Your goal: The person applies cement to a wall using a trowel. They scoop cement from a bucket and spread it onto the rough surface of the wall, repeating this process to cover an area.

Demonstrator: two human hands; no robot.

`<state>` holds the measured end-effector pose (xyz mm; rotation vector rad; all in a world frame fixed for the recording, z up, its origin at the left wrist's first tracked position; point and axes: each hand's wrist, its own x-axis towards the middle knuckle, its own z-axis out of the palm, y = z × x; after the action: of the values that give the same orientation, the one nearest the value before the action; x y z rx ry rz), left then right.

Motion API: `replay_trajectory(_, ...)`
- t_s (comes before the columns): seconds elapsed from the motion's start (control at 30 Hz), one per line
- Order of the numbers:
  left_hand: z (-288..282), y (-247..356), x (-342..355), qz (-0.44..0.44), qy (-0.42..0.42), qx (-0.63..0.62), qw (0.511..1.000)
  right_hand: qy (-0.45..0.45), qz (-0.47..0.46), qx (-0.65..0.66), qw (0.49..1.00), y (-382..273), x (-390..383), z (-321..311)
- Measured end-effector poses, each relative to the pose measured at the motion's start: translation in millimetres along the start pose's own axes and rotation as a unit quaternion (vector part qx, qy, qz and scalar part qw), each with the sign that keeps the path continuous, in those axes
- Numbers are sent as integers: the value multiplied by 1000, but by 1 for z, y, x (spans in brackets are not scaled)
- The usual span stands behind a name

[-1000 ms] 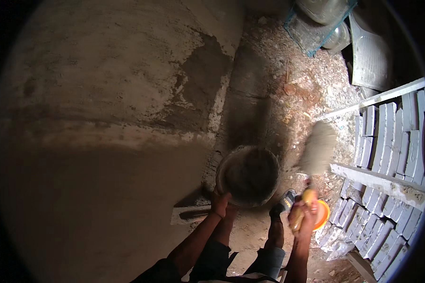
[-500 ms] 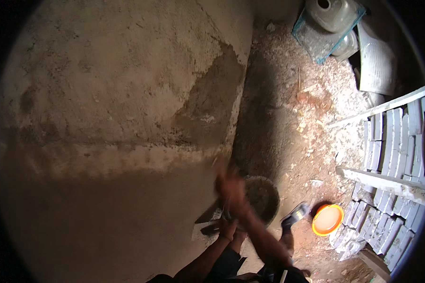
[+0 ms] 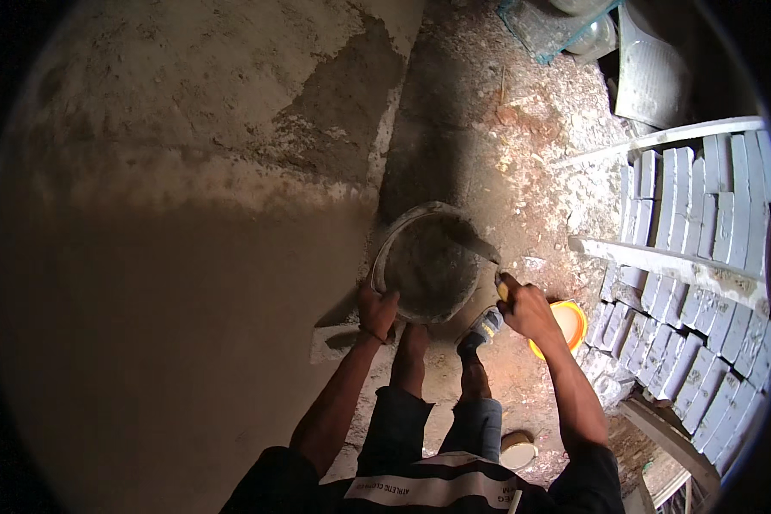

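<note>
A round basin [image 3: 428,287] with grey, wet-looking mortar [image 3: 424,257] inside stands on the ground in front of my legs, close to the wall. My left hand [image 3: 377,310] is closed on its near-left rim, thumb toward the inside. In my right hand [image 3: 527,310] is a trowel [image 3: 478,243], gripped by its yellowish handle. The trowel's dark blade reaches over the basin's right rim, its tip toward the mortar. Whether mortar lies on the blade, I cannot tell.
A plastered wall [image 3: 188,283] with a darker damp patch [image 3: 347,94] rises on the left. An orange bucket [image 3: 581,330] of pale liquid stands beside my right hand. Stacked pale blocks [image 3: 702,214] with wooden beams line the right. Clear plastic-like vessels [image 3: 595,38] lie at the far right.
My right hand has swung from beside the wall, over the basin's left side, to the basin's right with the trowel. My left hand is now at the rim. The view has shifted.
</note>
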<state>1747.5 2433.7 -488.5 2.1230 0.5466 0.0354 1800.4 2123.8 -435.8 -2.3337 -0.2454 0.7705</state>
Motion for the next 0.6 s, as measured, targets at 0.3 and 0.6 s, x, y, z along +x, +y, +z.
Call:
replay_trajectory(0.3, -13, 43, -20, -38, -96, -45, 994, -190, 136, 456, 859, 6, -35, 43)
replay_trajectory(0.6, 8, 52, -52, -103, -123, -158, 974, -200, 142, 635, 732, 45, -57, 109)
